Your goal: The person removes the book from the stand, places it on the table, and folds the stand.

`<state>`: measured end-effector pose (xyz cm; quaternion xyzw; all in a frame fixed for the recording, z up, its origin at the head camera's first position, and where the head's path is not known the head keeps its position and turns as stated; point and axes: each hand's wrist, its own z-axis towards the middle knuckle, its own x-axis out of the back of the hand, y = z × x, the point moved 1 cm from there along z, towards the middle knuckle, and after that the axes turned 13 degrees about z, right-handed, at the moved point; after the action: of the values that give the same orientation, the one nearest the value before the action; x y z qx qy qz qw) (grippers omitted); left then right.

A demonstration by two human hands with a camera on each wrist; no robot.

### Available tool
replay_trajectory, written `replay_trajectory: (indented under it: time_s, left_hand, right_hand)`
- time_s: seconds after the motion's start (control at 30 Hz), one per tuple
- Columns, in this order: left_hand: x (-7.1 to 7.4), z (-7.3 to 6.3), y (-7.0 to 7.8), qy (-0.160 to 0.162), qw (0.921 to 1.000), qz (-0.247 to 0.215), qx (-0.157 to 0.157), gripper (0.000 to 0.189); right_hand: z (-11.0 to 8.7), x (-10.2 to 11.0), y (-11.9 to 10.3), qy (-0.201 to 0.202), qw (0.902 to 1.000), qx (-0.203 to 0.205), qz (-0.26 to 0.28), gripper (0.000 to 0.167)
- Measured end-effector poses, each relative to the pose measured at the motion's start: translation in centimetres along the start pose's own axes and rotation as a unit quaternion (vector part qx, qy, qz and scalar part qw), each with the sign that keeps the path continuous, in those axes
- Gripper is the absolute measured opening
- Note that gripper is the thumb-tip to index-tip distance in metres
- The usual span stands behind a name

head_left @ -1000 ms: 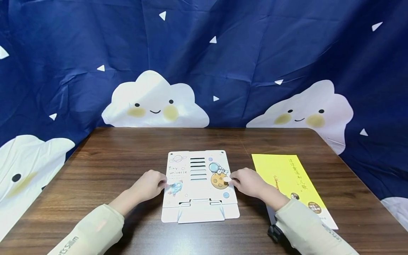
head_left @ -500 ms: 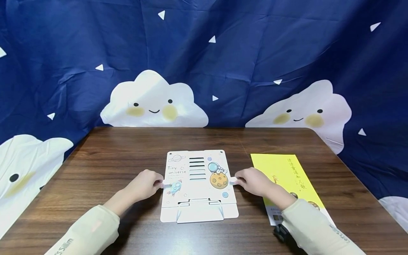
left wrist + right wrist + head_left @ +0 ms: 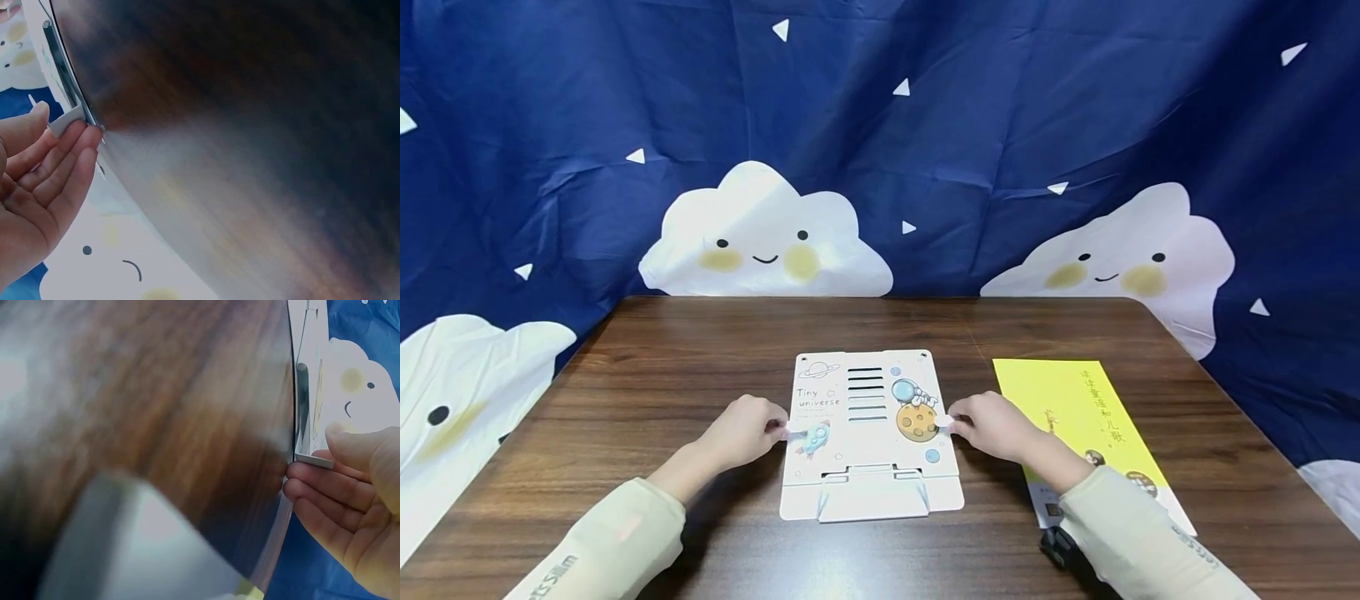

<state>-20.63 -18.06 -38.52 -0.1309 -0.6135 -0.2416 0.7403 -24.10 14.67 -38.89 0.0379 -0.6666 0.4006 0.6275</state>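
Note:
A white book stand (image 3: pixel 868 450), printed with "Tiny universe", a rocket and an astronaut, lies folded flat on the wooden table. At its left edge my left hand (image 3: pixel 745 431) pinches a small white tab (image 3: pixel 67 120) between thumb and fingers. On the opposite edge, beside the orange planet print, my right hand (image 3: pixel 992 427) has thumb and fingers about a matching white tab (image 3: pixel 314 460). Both wrist views show these tabs standing out from the stand's slotted side, other fingers bent beneath them.
Right of the stand lies a yellow book (image 3: pixel 1067 408), partly covered by my right forearm. A small black object (image 3: pixel 1056 546) sits by the right sleeve. Behind the brown table (image 3: pixel 700 333) hangs a blue curtain (image 3: pixel 925 125) with smiling clouds.
Both hands first drew the tabs outward to the stand's sides. Since half a second ago the right tab has come slightly back in over the edge. The stand and book stay in place.

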Motion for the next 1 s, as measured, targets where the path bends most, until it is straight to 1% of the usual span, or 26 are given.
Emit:
replay_trajectory:
  time_s: [0.2,0.33,0.5,0.63,0.77,0.83,0.93,1.0]
  left_hand:
    - [-0.1,0.3,0.2,-0.002,0.9999,-0.007,0.007,0.023]
    - [-0.1,0.3,0.5,0.001,0.9999,-0.011,0.004,0.025]
    - [-0.2,0.5,0.6,-0.001,0.9999,-0.009,0.009,0.024]
    - [-0.2,0.6,0.5,-0.001,0.9998,-0.005,0.017,0.018]
    - [-0.2,0.7,0.5,-0.016,0.9993,-0.010,0.033,0.016]
    - [-0.2,0.7,0.4,-0.024,0.9988,-0.014,0.041,0.017]
    - [-0.2,0.5,0.4,-0.032,0.9980,-0.024,0.048,0.016]
    - [-0.2,0.2,0.3,-0.033,0.9976,-0.033,0.051,0.010]
  right_hand:
    - [0.3,-0.2,-0.4,0.009,0.9999,-0.007,-0.001,0.009]
    - [0.4,-0.4,-0.8,0.004,0.9999,-0.014,0.008,0.011]
    - [0.5,-0.6,-1.0,0.000,0.9993,-0.031,0.022,0.011]
    - [0.6,-0.5,-1.1,0.002,0.9990,-0.037,0.025,0.011]
    - [0.5,-0.4,-1.1,0.000,0.9987,-0.041,0.031,0.011]
    - [0.4,-0.3,-1.2,-0.006,0.9982,-0.045,0.038,0.013]
    - [0.2,-0.2,-1.1,-0.013,0.9977,-0.048,0.046,0.022]
    - [0.0,-0.1,-1.2,-0.012,0.9975,-0.051,0.047,0.028]
